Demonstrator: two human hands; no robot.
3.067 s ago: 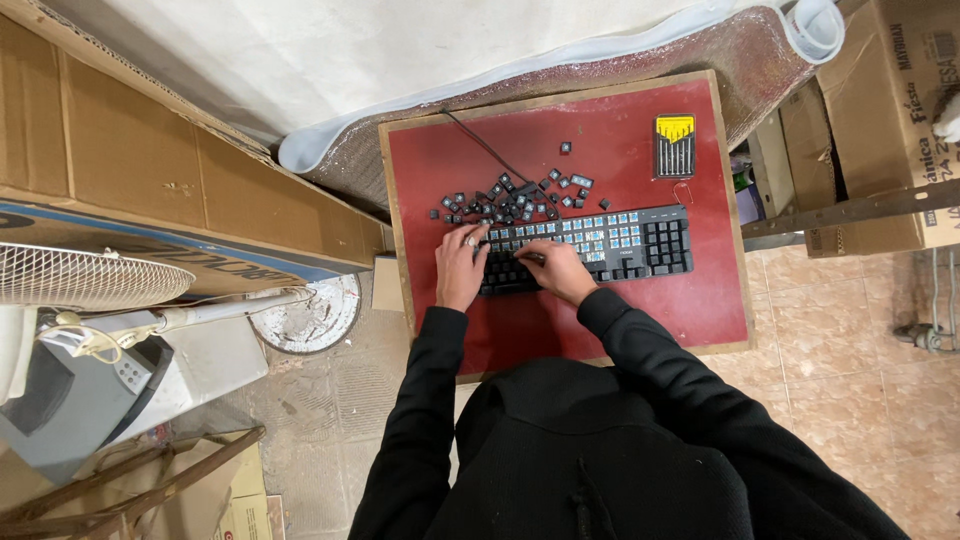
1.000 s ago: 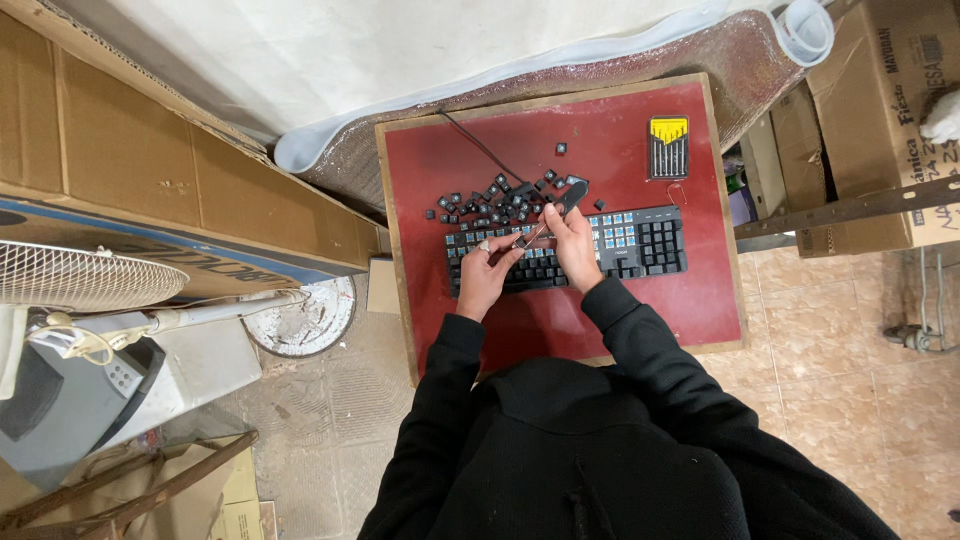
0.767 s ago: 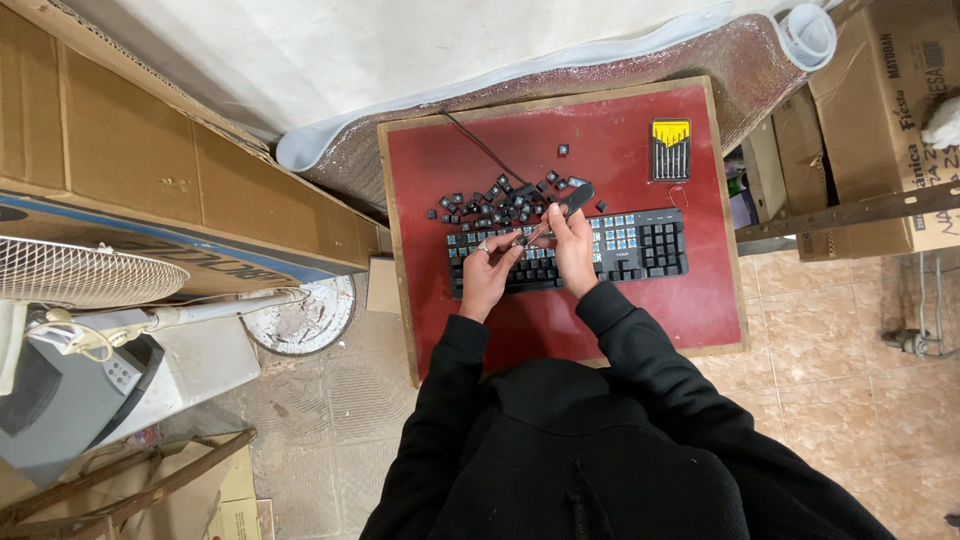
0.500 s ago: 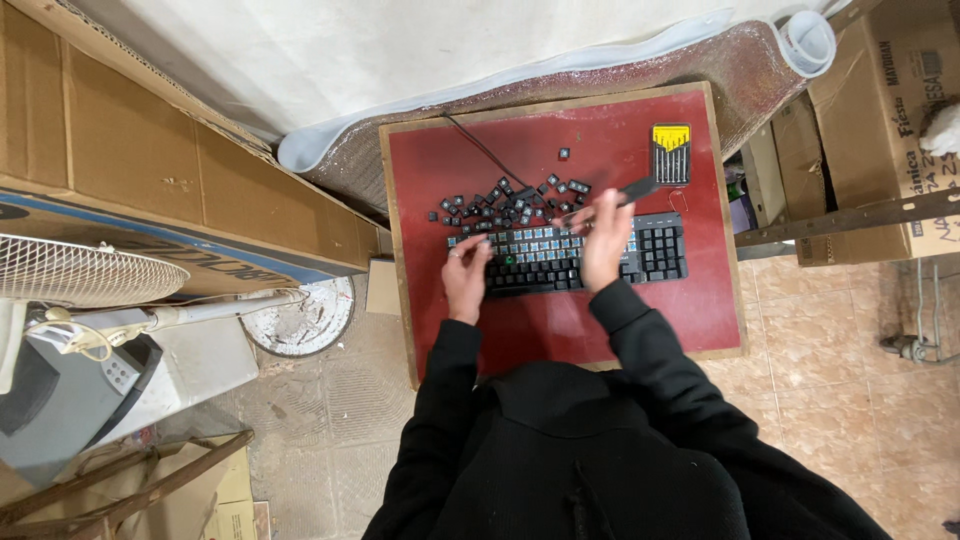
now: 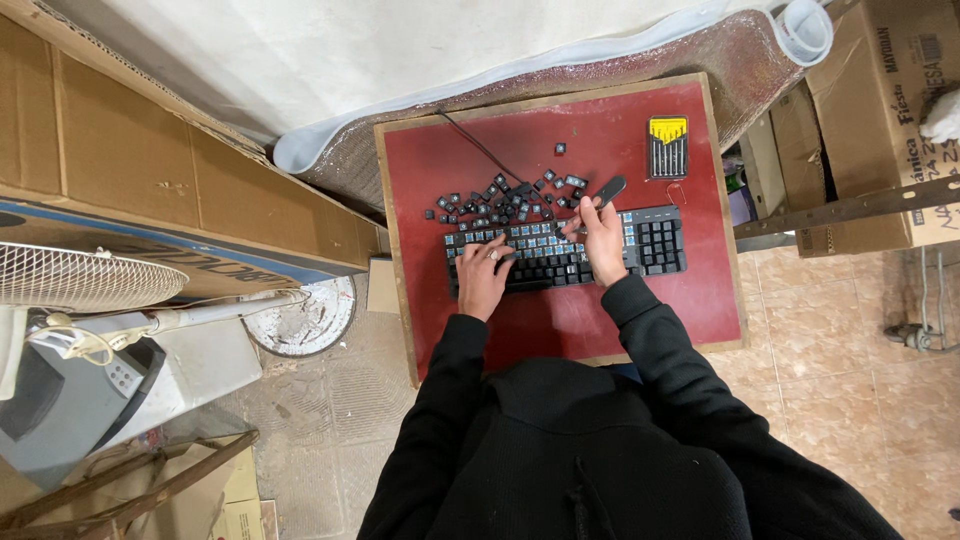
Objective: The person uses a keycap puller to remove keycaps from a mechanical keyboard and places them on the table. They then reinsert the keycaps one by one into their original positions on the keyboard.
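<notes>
At the far left, toward nine o'clock, we see a white wire-grilled fan (image 5: 80, 278) lying beside long brown cardboard panels (image 5: 130, 160), with a round white fan base (image 5: 305, 318) on the tiled floor just to the right of it. Moving right, a square red-topped wooden table (image 5: 700, 300) fills the middle, and on it lies a black rectangular keyboard (image 5: 655, 240) with many of its caps pulled off. At twelve o'clock from the keyboard, touching its far edge in places, a loose heap of small black keycaps (image 5: 495, 195) spreads across the red top, and a thin black cable (image 5: 480, 150) runs away from it toward the table's far edge. Our left hand (image 5: 483, 275) rests on the keyboard's left end, fingers slightly spread and pressed flat on the bare switches, clamped on nothing. Our right hand (image 5: 604, 240) sits over the keyboard's middle, fingers curled tight around a slim black keycap-pulling tool (image 5: 606, 190) whose handle sticks out toward one o'clock. Farther right, at about one o'clock from that hand and well apart from it, a yellow-and-black case of small screwdrivers (image 5: 667, 147) lies on the table. At three o'clock, off the table, stand brown cardboard boxes (image 5: 880, 120).
</notes>
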